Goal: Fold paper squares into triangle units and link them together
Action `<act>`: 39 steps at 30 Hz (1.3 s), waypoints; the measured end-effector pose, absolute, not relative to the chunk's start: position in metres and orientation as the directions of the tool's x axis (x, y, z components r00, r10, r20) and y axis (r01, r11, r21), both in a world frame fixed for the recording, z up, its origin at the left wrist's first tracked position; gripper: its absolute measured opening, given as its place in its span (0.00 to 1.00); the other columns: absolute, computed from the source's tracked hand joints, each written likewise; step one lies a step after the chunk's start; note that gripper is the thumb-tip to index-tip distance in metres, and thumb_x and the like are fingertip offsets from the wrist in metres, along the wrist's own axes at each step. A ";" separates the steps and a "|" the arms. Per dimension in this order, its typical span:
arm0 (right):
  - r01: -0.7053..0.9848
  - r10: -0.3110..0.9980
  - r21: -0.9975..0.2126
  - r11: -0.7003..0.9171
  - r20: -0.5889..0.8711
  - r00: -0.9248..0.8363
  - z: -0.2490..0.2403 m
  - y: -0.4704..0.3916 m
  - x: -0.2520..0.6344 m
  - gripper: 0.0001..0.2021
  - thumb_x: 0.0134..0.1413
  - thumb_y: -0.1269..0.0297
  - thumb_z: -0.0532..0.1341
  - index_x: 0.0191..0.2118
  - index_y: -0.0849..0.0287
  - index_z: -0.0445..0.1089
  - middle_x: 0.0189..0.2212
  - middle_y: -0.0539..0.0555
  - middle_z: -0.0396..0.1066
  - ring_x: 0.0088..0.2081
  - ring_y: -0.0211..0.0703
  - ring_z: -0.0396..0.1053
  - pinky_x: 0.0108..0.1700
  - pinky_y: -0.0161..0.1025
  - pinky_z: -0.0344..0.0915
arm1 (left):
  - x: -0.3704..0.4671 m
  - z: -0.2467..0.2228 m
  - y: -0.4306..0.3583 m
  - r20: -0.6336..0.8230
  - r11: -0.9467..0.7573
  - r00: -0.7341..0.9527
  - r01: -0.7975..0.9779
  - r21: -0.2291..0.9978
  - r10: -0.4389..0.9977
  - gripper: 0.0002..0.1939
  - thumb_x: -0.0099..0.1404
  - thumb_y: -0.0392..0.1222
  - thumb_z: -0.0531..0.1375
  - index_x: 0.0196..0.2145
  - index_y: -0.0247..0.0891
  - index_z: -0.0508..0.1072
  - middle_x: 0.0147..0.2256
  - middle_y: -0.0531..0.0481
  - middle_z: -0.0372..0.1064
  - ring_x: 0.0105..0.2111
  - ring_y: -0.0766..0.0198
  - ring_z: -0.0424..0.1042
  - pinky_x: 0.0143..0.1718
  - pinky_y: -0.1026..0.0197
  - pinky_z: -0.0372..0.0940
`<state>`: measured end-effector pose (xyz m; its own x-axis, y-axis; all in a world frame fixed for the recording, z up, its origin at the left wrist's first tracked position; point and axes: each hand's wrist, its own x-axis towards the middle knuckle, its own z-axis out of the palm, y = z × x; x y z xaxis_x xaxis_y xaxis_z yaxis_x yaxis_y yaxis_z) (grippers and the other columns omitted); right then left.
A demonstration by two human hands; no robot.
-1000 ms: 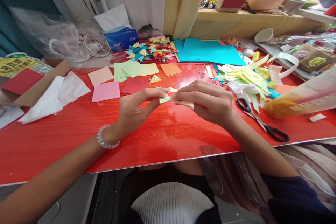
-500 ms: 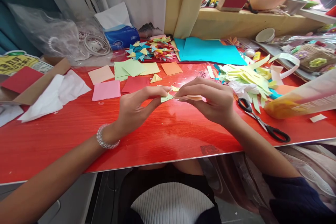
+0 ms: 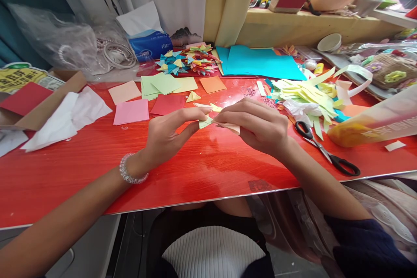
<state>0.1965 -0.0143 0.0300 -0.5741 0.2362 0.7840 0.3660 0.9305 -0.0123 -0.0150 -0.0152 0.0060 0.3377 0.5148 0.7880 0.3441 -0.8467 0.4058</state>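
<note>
Between thumb and forefinger, my left hand (image 3: 172,132) pinches a small folded green paper piece (image 3: 205,122) above the red table (image 3: 182,178). Opposite it, my right hand (image 3: 257,124) is closed on a folded peach paper piece (image 3: 232,127), partly covered by the fingers. The two papers come close together at the fingertips; whether one is tucked into the other I cannot tell. Just behind the hands lie small pale-yellow folded papers (image 3: 216,107), and a yellow folded triangle (image 3: 193,96) sits a little further back.
Square paper stacks in pink (image 3: 130,112), red (image 3: 168,104), green (image 3: 165,83) and orange (image 3: 213,84) lie behind my left hand. Black-handled scissors (image 3: 325,152) and a heap of paper strips (image 3: 302,95) are at right. Folded stars (image 3: 172,63) and blue sheets (image 3: 260,63) are at the back.
My right fingers have shifted slightly left and curled further over the peach paper, which now tilts downward and shows less length. My left hand holds the green piece almost unmoved.
</note>
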 end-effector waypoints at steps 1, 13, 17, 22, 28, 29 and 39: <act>0.373 0.222 0.014 0.928 0.783 -0.580 0.030 -0.014 0.197 0.11 0.60 0.76 0.55 0.45 0.57 0.66 0.36 0.53 0.72 0.37 0.36 0.69 0.38 0.36 0.68 | -0.015 0.006 -0.014 0.802 -0.858 0.339 0.346 0.379 0.491 0.12 0.61 0.31 0.60 0.41 0.45 0.71 0.42 0.57 0.76 0.43 0.66 0.75 0.40 0.67 0.73; 0.403 0.527 -0.356 0.843 0.695 -0.489 0.035 -0.016 0.193 0.05 0.58 0.74 0.58 0.35 0.59 0.70 0.32 0.51 0.73 0.34 0.34 0.70 0.35 0.33 0.67 | -0.012 0.007 -0.016 0.748 -0.788 0.279 0.356 0.502 0.603 0.06 0.62 0.36 0.60 0.39 0.43 0.72 0.32 0.57 0.77 0.27 0.70 0.76 0.25 0.69 0.71; 0.414 0.664 -0.520 0.747 0.613 -0.428 0.033 -0.016 0.189 0.04 0.59 0.72 0.58 0.33 0.61 0.70 0.30 0.50 0.71 0.32 0.32 0.68 0.33 0.33 0.64 | -0.011 0.009 -0.018 0.694 -0.723 0.246 0.401 0.563 0.677 0.04 0.63 0.40 0.60 0.37 0.41 0.73 0.28 0.56 0.77 0.19 0.73 0.72 0.15 0.70 0.62; 0.425 0.757 -0.627 0.653 0.558 -0.341 0.032 -0.019 0.184 0.08 0.58 0.67 0.58 0.28 0.61 0.68 0.26 0.49 0.69 0.29 0.32 0.66 0.30 0.33 0.60 | -0.009 0.012 -0.018 0.663 -0.702 0.249 0.371 0.608 0.706 0.05 0.62 0.40 0.61 0.37 0.41 0.73 0.29 0.55 0.78 0.22 0.70 0.74 0.16 0.70 0.64; 0.409 0.848 -0.743 0.530 0.448 -0.284 0.035 -0.022 0.182 0.12 0.57 0.66 0.59 0.24 0.62 0.65 0.24 0.50 0.67 0.28 0.32 0.64 0.28 0.34 0.57 | -0.008 0.014 -0.019 0.628 -0.674 0.253 0.359 0.645 0.736 0.06 0.61 0.41 0.61 0.37 0.41 0.74 0.30 0.55 0.78 0.20 0.70 0.74 0.13 0.70 0.63; 0.410 0.854 -0.750 0.520 0.440 -0.278 0.035 -0.022 0.181 0.12 0.57 0.66 0.59 0.24 0.62 0.65 0.24 0.49 0.67 0.28 0.32 0.64 0.28 0.34 0.56 | -0.008 0.014 -0.019 0.622 -0.670 0.256 0.359 0.649 0.740 0.06 0.61 0.41 0.61 0.37 0.41 0.74 0.30 0.55 0.78 0.20 0.71 0.73 0.13 0.70 0.62; 0.424 0.869 -0.758 0.495 0.434 -0.238 0.035 -0.023 0.179 0.13 0.57 0.64 0.59 0.23 0.62 0.65 0.23 0.50 0.66 0.28 0.33 0.63 0.29 0.35 0.55 | -0.007 0.012 -0.020 0.568 -0.630 0.272 0.368 0.684 0.777 0.06 0.61 0.43 0.61 0.36 0.41 0.74 0.31 0.54 0.78 0.18 0.72 0.71 0.12 0.68 0.60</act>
